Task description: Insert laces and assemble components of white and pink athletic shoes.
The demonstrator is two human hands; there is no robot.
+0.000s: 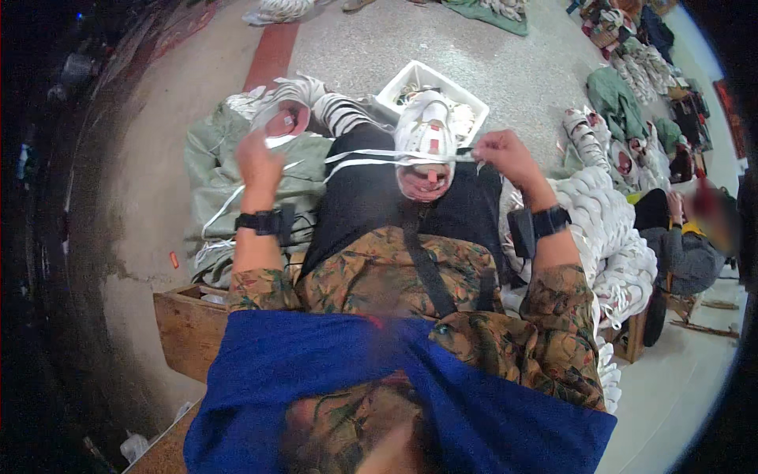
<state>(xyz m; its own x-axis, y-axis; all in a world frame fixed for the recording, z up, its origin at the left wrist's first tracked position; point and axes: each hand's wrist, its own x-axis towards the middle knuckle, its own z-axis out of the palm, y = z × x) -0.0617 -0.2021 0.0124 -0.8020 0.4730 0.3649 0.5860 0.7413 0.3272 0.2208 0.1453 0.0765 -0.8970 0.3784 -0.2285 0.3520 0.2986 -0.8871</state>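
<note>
A white shoe [426, 130] with pink-red patches lies on my dark trousers between my knees, its pinkish opening toward me. White shoelaces [367, 155] run across it and stretch out to both sides. On the right, my right hand [505, 154] pinches a lace close beside the shoe. Farther out on the left, my left hand [260, 164] is raised and blurred, its fingers curled in around lace; exactly where it grips is unclear. Another lace strand [223, 212] trails below that hand over a grey-green sack [217, 174].
Behind the shoe stands a white bin [399, 83] with small items in it. Strings of white shoes [592, 209] heap up on my right; more shoes [296, 110] lie on the sack. A wooden box [185, 328] is at lower left. Another person [695, 253] sits at far right.
</note>
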